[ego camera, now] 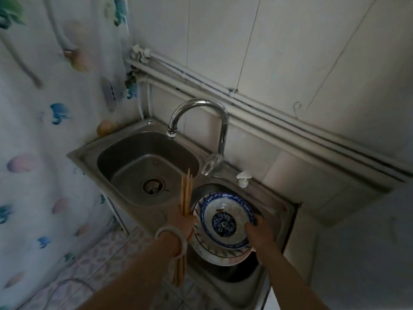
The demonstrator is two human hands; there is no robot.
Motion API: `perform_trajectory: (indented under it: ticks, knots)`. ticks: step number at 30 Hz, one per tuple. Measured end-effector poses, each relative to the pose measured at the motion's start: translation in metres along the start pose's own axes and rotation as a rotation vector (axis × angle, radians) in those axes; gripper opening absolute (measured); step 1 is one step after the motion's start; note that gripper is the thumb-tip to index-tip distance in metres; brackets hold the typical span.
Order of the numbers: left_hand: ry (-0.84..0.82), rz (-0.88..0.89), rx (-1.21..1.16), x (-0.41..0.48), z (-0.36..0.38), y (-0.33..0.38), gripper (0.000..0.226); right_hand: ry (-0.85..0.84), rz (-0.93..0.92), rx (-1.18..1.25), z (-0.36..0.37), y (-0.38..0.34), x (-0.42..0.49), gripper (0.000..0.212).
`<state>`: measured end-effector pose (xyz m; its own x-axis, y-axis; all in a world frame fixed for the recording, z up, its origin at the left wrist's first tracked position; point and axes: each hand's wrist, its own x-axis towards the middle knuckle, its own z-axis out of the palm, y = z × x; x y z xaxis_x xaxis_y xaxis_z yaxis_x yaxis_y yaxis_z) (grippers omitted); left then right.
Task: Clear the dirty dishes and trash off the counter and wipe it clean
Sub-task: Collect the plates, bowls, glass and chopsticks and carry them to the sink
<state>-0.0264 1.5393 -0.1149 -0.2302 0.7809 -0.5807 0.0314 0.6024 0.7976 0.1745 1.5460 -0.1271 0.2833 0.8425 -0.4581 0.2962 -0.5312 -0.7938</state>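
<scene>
The left hand (184, 222) grips chopsticks (186, 193); the right hand (257, 233) grips the bowl (225, 220) stacked on a plate (214, 253) over the sink's (283, 211) right basin. Probably heavy, slippery, breakable: best supported under the plate.

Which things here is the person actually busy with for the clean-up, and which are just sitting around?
In the job: chopsticks in the left hand; blue-patterned bowl gripped by the right hand; white plate under it.
Just there: faucet; soap pump; round yellowish thing at the sink's corner; patterned curtain.
</scene>
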Motion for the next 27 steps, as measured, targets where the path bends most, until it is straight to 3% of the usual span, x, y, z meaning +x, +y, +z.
perform_trajectory:
  ticks: [6,12,17,21,27]
  knots:
    - [0.190,-0.171,-0.187,0.044,0.034,-0.024,0.007,-0.110,0.123,-0.031,0.023,0.001,0.068,0.035]
    - [0.331,-0.183,-0.111,0.068,0.058,-0.030,0.007,-0.165,0.206,0.024,0.044,0.014,0.114,0.039]
    - [0.358,-0.186,-0.096,0.083,0.068,-0.032,0.017,-0.170,0.249,0.048,0.057,0.026,0.134,0.034]
    - [0.370,-0.231,-0.170,0.097,0.071,-0.044,0.010,-0.167,0.248,0.046,0.065,0.034,0.144,0.032]
    - [0.344,-0.273,-0.248,0.109,0.074,-0.059,0.035,-0.165,0.247,0.036,0.072,0.045,0.150,0.034]
